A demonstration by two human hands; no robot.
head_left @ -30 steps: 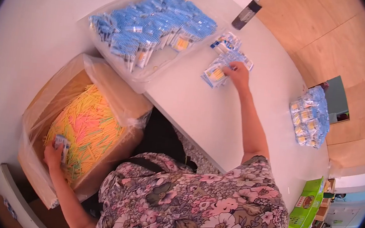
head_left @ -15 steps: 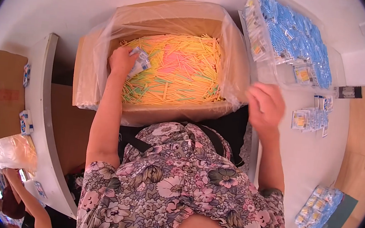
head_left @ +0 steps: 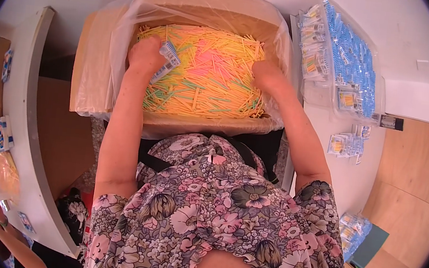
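An open-topped cardboard box [head_left: 189,123] with a clear plastic liner [head_left: 99,73] contains loose yellow, orange, pink and green sticks [head_left: 210,75]; to its right, a clear bin [head_left: 318,97] holds many blue-striped packets [head_left: 355,60]. Both hands are inside the box: the right hand [head_left: 271,77], fingers curled, is at the right end of the sticks, its grip too hidden to tell; the left hand [head_left: 146,57], opposite, clasps a small blue-and-white sachet [head_left: 169,60], tilted over the sticks.

The left hand [head_left: 146,56] holds a packet [head_left: 168,63], the right hand [head_left: 268,76] at colourful sticks [head_left: 206,88].
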